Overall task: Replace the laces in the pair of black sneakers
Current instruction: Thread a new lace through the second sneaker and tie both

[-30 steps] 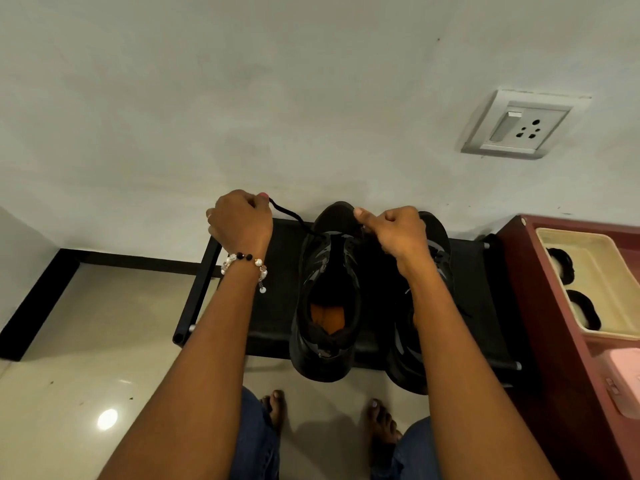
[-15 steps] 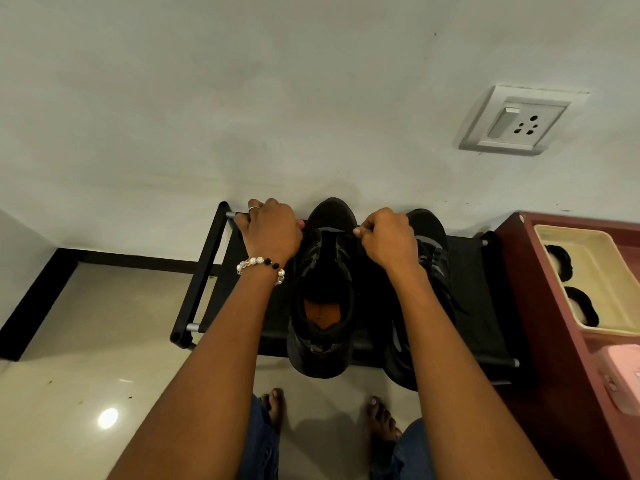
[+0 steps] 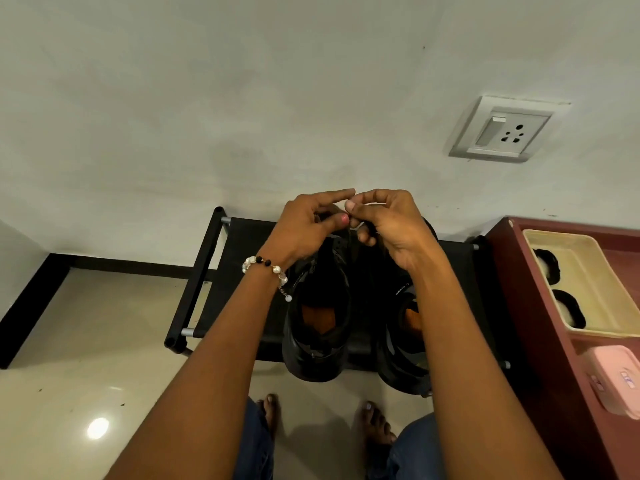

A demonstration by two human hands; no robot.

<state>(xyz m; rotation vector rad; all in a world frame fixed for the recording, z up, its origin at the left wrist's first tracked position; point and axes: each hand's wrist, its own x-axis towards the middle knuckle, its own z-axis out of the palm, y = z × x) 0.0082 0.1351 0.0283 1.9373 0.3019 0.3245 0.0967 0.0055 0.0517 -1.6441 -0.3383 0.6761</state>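
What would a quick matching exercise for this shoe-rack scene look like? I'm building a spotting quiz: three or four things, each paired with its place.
Things:
1. pair of black sneakers
2. white wall socket
3. beaded bracelet
4. cream plastic tray

Places:
A. on the maroon cabinet
B. on the left wrist
C. on the black fabric shoe rack
D. on the wall, upper right

Pairs: 1-C, 2-D, 3-B, 4-A

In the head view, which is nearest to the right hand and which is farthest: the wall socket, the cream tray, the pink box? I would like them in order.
From the right hand:
1. Cream tray, to its right on the red cabinet.
2. Wall socket, up and to the right on the wall. These two are nearly level in distance, so I rank them only loosely.
3. Pink box, low at the right edge, clearly farthest.
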